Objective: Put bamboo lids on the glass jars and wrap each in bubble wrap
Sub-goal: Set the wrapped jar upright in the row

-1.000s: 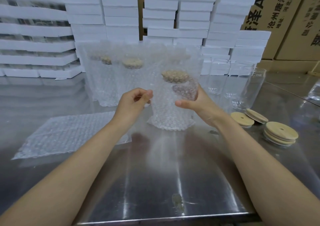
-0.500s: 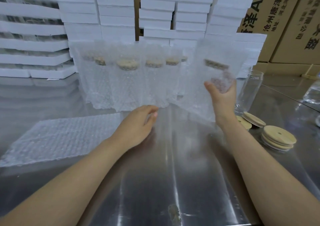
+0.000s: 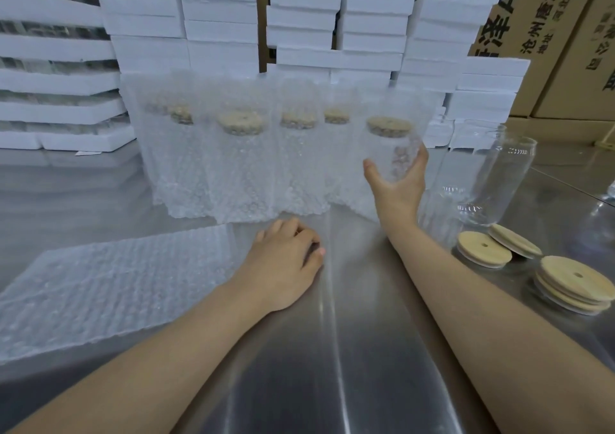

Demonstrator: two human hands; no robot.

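Observation:
Several jars wrapped in bubble wrap, each with a bamboo lid, stand in a row across the middle of the steel table. My right hand grips the rightmost wrapped jar at the end of that row. My left hand rests on the table with fingers loosely curled, holding nothing. Beside it on the left lies a flat stack of bubble wrap sheets. Bare glass jars stand at the right, with loose bamboo lids and a stack of lids in front of them.
White foam boxes are piled high behind the row of jars and along the left. Cardboard cartons with printed characters stand at the back right.
My right hand carried the wrapped jar away from me and to the right, to the end of the row. My left hand let go of it and dropped to the table.

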